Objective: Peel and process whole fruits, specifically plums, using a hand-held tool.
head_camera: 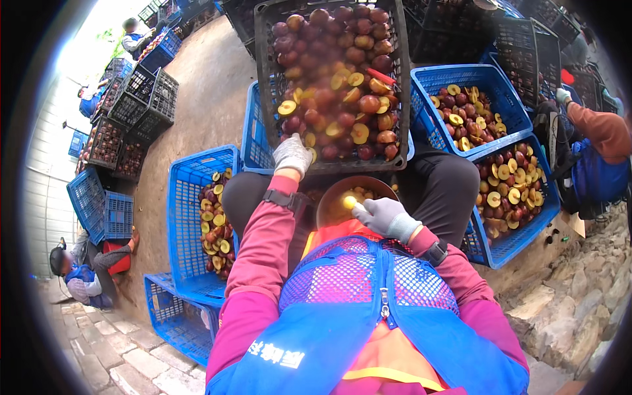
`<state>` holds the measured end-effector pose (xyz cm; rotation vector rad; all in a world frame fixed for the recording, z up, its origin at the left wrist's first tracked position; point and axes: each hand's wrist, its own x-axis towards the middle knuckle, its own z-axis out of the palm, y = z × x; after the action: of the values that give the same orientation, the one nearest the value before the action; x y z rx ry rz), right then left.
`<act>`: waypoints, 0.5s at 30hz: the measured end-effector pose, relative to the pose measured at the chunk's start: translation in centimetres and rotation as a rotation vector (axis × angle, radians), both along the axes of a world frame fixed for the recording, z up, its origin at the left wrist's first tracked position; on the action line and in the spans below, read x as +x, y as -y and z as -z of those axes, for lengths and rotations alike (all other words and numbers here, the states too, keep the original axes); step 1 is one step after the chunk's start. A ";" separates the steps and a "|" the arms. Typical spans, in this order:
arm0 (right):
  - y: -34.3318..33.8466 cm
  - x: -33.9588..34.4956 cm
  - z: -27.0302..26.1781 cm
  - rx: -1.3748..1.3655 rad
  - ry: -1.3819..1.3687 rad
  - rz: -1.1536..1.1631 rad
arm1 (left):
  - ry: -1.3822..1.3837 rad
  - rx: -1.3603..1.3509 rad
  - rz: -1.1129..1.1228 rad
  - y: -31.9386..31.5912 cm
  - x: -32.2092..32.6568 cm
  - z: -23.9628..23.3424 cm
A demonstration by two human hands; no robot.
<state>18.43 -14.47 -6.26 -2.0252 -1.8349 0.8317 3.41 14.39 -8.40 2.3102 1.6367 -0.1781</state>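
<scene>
A black plastic crate (335, 169) of plums, whole and cut, stands tilted before me. My left hand (292, 157), in a pale knit glove, is at its near left corner among the fruit. Yellow cut flesh shows beside the thumb; whether the fingers hold that piece is unclear. In a grey glove, my right hand (382, 217) grips a small pale-handled tool (359, 206) with a round yellow end, whose nature I cannot make out. Below it, between my knees, sits a round brown basin (326, 200) with yellowish scraps. A red-handled tool (380, 76) lies on the plums.
Blue crates of halved plums stand at my left (185, 217) and right (493, 259); another blue crate (471, 71) is behind the right one. Black crates (143, 98) are stacked across the floor. One person (600, 133) sits at the right, another (89, 281) at the far left.
</scene>
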 end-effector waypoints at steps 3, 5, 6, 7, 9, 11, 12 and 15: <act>0.0 0.4 -0.6 0.006 0.054 -0.055 | -0.136 -0.003 0.037 0.1 1.3 1.5; -0.2 0.9 -0.4 -0.097 0.127 -0.096 | -0.083 -0.011 0.017 0.4 1.3 1.9; 0.0 1.2 0.0 -0.070 0.123 -0.070 | -0.055 -0.016 0.009 0.7 1.5 1.6; 0.1 1.3 0.4 -0.041 0.115 -0.039 | -0.037 -0.051 -0.006 0.6 1.6 1.1; -0.1 1.0 0.2 0.198 -0.003 0.057 | 0.182 -0.098 -0.041 0.5 0.0 1.2; -0.4 1.1 0.1 0.362 -0.097 0.076 | 0.699 -0.269 -0.106 0.7 -2.3 2.0; -0.5 1.9 0.4 0.219 -0.011 0.048 | 0.915 -0.397 -0.135 2.4 -2.1 1.3; -1.0 3.4 -0.2 0.005 0.154 -0.033 | 1.466 -0.789 -0.288 6.9 -2.3 -1.5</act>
<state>21.79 -13.50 -6.09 -2.1144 -1.9534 0.6959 1.07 7.46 -6.87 0.9774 0.7859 0.6560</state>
